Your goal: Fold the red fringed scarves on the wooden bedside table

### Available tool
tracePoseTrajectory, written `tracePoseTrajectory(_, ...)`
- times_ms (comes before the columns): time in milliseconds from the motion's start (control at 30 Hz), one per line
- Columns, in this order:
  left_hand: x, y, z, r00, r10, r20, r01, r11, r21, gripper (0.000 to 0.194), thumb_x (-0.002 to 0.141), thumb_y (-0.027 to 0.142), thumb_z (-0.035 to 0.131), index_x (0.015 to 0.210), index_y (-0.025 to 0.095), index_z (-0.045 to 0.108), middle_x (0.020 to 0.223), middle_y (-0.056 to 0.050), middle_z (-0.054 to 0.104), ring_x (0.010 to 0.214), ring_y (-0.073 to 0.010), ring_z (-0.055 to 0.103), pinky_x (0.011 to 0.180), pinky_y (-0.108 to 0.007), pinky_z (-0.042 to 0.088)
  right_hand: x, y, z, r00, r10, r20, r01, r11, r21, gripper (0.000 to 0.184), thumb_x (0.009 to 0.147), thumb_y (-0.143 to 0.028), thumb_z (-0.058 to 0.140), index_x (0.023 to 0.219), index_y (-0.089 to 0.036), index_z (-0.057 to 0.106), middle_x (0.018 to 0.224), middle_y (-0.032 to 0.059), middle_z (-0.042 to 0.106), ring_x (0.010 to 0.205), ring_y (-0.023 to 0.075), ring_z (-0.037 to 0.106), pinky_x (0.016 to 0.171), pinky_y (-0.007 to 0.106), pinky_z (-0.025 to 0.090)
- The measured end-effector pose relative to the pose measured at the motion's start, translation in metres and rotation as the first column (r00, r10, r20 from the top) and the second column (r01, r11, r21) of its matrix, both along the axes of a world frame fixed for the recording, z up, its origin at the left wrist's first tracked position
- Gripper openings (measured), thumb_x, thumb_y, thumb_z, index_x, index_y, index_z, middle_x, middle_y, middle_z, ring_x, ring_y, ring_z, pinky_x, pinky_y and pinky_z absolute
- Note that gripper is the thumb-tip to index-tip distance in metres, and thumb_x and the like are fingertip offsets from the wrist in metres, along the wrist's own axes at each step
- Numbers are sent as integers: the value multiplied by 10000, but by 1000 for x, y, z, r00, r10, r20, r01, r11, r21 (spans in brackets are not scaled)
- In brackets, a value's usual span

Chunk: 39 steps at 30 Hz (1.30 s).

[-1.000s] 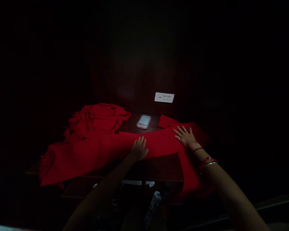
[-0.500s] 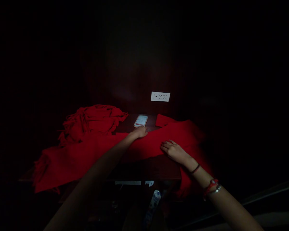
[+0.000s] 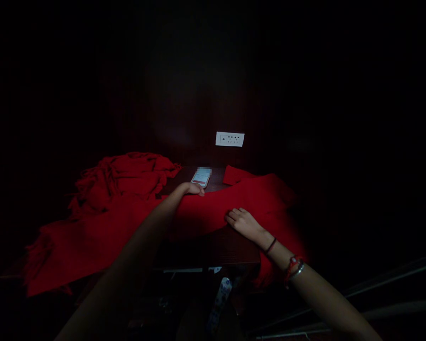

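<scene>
A long red fringed scarf (image 3: 195, 210) stretches across a dark wooden table (image 3: 213, 248), its fringe at the left and more of its cloth hanging over the right side. On its far edge rests my left hand (image 3: 195, 189), just below a phone (image 3: 200, 178) with a lit screen; its fingers are mostly hidden. My right hand (image 3: 245, 224) lies on the scarf's near edge, fingers side by side, slightly bent and touching the cloth. Bracelets circle the right wrist.
A heap of red fringed cloth (image 3: 128, 177) sits at the back left of the table. On the dark wall behind is a white socket plate (image 3: 230, 139). Below the front edge a patterned pale object (image 3: 220, 298) sticks up. The surroundings are very dark.
The whole view has shifted, so table, scarf and phone appear a little further left. Both hands stay against the scarf in nearly the same places, the left a touch further left along the edge.
</scene>
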State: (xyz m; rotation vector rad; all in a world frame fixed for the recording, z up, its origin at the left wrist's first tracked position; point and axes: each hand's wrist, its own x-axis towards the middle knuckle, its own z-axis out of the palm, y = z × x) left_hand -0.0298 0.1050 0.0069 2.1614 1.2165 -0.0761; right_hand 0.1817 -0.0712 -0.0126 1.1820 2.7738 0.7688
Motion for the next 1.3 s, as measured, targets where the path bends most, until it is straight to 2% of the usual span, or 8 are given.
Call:
tracePoseTrajectory(200, -37, -2, 10, 995, -5, -98, -16, 977, -214, 225, 532, 264, 558, 730, 159, 564, 696, -6, 599, 658, -157, 522, 615, -248, 396, -19, 0, -5, 1000, 14, -16, -14, 1000, 14, 164, 831, -135, 378, 877, -142, 536, 837, 61, 559, 777, 165, 478, 630, 285, 334)
tracePoseTrajectory(333, -63, -7, 15, 994, 29, -108, -54, 969, -242, 231, 494, 250, 582, 706, 162, 560, 682, 12, 593, 691, -153, 515, 638, -232, 383, -30, -1, -3, 999, 36, -26, -37, 999, -26, 145, 820, -125, 398, 862, -141, 536, 816, 65, 564, 762, 168, 484, 607, 278, 329)
tracePoseTrajectory(667, -65, -13, 13, 936, 141, 322, -121, 989, -83, 362, 531, 340, 634, 815, 140, 535, 705, 14, 568, 690, -131, 518, 655, -229, 397, -14, -8, 6, 969, -209, -135, 206, 978, -38, 173, 813, -105, 387, 881, -146, 541, 826, 79, 575, 752, 163, 509, 634, 255, 336)
tracePoseTrajectory(767, -54, -19, 15, 949, 121, 292, -172, 973, 155, 370, 645, 363, 559, 928, 127, 525, 794, -31, 573, 760, -156, 527, 701, -270, 407, -5, -9, 8, 957, -260, -126, 251, 964, -84, 188, 816, -120, 385, 906, -146, 547, 856, 83, 577, 773, 164, 509, 656, 255, 342)
tracePoseTrajectory(867, -57, -42, 13, 989, 80, 124, -133, 850, 510, 422, 717, 386, 498, 1074, 161, 483, 1034, -85, 510, 956, -214, 474, 818, -348, 364, -7, -12, 9, 965, -245, -94, 233, 965, -124, 201, 820, -142, 381, 907, -153, 562, 887, 90, 574, 822, 178, 493, 691, 273, 343)
tracePoseTrajectory(967, -81, -84, 2, 995, 89, 38, -91, 740, 667, 561, 747, 481, 438, 1231, 213, 342, 1235, -101, 345, 1114, -253, 351, 906, -403, 289, -23, -18, 12, 978, -176, -116, 168, 983, -71, 245, 819, -152, 382, 1005, -171, 540, 998, 103, 547, 910, 208, 457, 740, 322, 333)
tracePoseTrajectory(1100, -129, -147, -17, 991, 110, -76, -37, 770, 637, 799, 687, 565, 471, 1317, 181, 165, 1318, -144, 201, 1191, -292, 231, 932, -411, 267, -53, -18, 11, 991, 74, -115, -76, 997, -18, 331, 825, -138, 366, 1144, -164, 447, 1095, 114, 507, 993, 209, 422, 783, 338, 325)
tracePoseTrajectory(1300, -162, -193, -16, 963, -9, -271, 187, 744, 641, 622, 762, 268, 442, 1320, 216, 173, 1230, -92, 375, 1099, -213, 389, 884, -308, 339, -71, 8, 1, 987, 162, 9, -159, 979, -130, 247, 808, -104, 392, 1020, -154, 511, 905, 72, 581, 811, 152, 522, 684, 261, 369)
